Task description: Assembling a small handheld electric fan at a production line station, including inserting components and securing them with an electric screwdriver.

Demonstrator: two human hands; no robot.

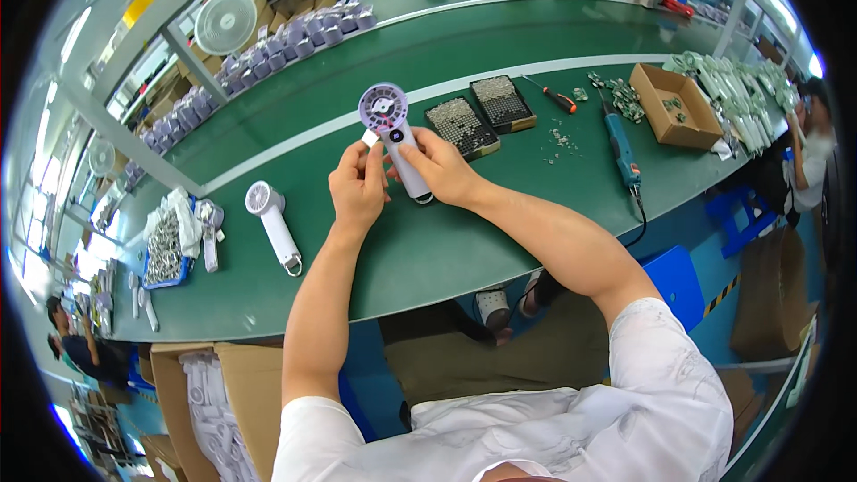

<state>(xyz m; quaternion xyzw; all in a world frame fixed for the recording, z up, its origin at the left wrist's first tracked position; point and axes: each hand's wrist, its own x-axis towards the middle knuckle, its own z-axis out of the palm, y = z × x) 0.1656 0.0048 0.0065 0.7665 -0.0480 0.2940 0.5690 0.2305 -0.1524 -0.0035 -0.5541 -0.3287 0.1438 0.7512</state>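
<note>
In my right hand (444,170) is a handheld fan (413,170), its pale handle gripped by my fingers and thumb. The round lilac head points away from me, and its inner parts show through the front. My left hand (357,186) is closed close beside the handle, fingertips pinched at a small white piece (370,137) next to the fan's neck. Whether that piece is joined to the fan, I cannot tell. Another handheld fan (278,230), white, lies on the green table to the left of my hands, with a metal loop at its lower end.
Two black trays of small metal parts (460,128) (502,103) lie beyond my right hand. Further right are a screwdriver (561,102), a teal power screwdriver (621,152) and a cardboard box (683,125). At left stands a blue tray (170,284) of metal parts.
</note>
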